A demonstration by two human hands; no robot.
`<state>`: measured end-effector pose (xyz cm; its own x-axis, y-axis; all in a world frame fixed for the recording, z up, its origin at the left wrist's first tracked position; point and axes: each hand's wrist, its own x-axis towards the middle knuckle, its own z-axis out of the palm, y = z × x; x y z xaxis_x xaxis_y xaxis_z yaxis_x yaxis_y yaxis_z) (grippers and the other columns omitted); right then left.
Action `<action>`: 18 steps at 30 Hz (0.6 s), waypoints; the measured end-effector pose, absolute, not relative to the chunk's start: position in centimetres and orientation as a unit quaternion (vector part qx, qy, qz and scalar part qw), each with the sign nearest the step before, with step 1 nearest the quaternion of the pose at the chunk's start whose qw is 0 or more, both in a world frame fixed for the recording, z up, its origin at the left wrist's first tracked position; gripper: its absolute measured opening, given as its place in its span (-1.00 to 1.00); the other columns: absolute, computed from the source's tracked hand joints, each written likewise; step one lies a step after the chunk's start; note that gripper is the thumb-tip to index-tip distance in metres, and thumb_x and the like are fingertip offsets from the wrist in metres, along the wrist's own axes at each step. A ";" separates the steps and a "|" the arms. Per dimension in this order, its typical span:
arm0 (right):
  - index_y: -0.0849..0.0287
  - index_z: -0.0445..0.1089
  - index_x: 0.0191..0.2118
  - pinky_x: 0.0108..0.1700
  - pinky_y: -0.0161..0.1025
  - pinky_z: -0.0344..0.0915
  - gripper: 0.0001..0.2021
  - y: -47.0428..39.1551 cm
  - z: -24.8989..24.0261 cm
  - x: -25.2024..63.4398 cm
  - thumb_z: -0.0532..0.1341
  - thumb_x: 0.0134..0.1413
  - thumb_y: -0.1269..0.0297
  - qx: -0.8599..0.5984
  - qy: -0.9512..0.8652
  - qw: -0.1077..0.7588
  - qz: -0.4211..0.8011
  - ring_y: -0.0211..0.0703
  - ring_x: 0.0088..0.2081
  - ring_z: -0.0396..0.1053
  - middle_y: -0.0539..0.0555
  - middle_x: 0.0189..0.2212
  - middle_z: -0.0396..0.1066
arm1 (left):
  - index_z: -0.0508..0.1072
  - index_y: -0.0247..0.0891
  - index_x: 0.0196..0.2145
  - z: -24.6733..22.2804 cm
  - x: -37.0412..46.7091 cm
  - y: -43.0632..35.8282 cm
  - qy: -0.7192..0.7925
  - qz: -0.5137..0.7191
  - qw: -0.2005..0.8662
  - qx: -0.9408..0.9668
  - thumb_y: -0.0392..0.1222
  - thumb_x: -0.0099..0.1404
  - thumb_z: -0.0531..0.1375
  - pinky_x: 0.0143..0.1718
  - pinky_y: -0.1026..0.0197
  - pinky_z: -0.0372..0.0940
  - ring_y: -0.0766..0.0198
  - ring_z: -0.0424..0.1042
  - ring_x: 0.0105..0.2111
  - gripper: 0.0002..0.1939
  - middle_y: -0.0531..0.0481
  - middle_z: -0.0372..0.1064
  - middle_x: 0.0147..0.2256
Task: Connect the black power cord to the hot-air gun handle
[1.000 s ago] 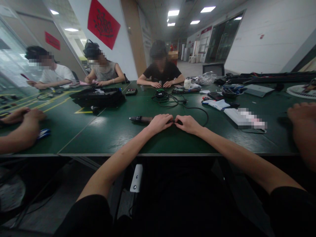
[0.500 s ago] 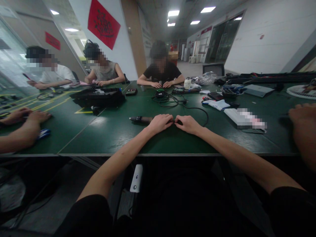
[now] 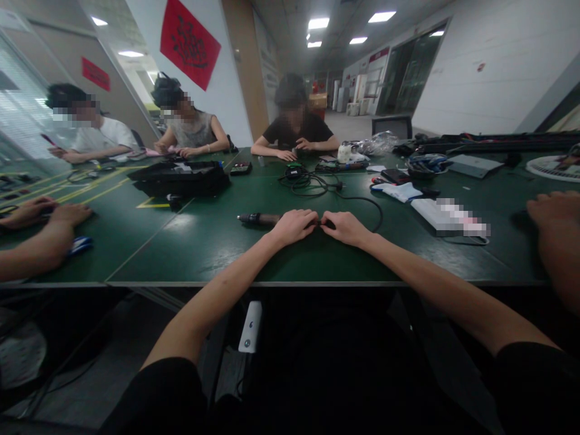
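Note:
Near the front of the green table, my left hand and my right hand meet almost fingertip to fingertip. Both are closed in a pinch. A small dark brown piece shows in the narrow gap between them; most of it is hidden by the fingers. A dark cylindrical power tool with a metal tip, like an electric screwdriver, lies on the table pointing left. Its rear end disappears behind my left hand. A black cord curves down behind my right hand.
Ahead lie a coiled cable and a black tray. To the right are a glove and a white box. Co-workers' hands rest at far left and far right; several people sit opposite.
My hands stay in the same place, fingertips together. The person opposite has raised one hand slightly off the table.

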<state>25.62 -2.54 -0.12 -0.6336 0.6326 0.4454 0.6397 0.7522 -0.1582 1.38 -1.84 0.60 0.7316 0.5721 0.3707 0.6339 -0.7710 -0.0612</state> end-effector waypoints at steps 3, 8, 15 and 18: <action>0.10 0.40 -0.12 -0.18 -0.23 0.23 -0.92 -2.5 -0.2 25.6 0.24 0.29 0.32 -0.352 -0.903 0.245 -0.011 -0.05 -0.23 0.52 0.06 -0.24 0.57 | 0.40 -0.17 -0.03 0.7 1.4 -1.9 -0.320 -0.169 0.091 -0.928 -0.15 0.46 0.13 -0.08 0.09 0.30 0.11 0.48 -0.11 -0.83 -0.06 0.48 -0.10; 0.10 0.40 -0.12 -0.18 -0.24 0.22 -0.92 -2.5 -0.2 25.6 0.24 0.30 0.31 -0.350 -0.904 0.246 -0.008 -0.06 -0.23 0.51 0.06 -0.25 0.56 | 0.40 -0.17 -0.04 0.7 1.3 -1.8 -0.314 -0.168 0.093 -0.930 -0.16 0.46 0.13 -0.07 0.08 0.31 0.11 0.48 -0.11 -0.85 -0.06 0.48 -0.10; 0.10 0.39 -0.13 -0.18 -0.24 0.22 -0.93 -2.5 -0.1 25.6 0.24 0.30 0.30 -0.353 -0.905 0.237 -0.010 -0.05 -0.23 0.51 0.07 -0.25 0.56 | 0.39 -0.18 -0.02 0.3 1.3 -1.5 -0.319 -0.171 0.088 -0.928 -0.16 0.46 0.13 -0.05 0.08 0.31 0.10 0.49 -0.09 -0.82 -0.06 0.49 -0.10; 0.10 0.39 -0.13 -0.19 -0.24 0.22 -0.94 -2.5 -0.1 25.6 0.24 0.31 0.29 -0.356 -0.904 0.236 -0.015 -0.05 -0.24 0.50 0.06 -0.26 0.56 | 0.39 -0.17 -0.01 0.3 1.2 -1.5 -0.310 -0.170 0.092 -0.931 -0.16 0.46 0.12 -0.05 0.08 0.31 0.10 0.49 -0.09 -0.82 -0.06 0.48 -0.09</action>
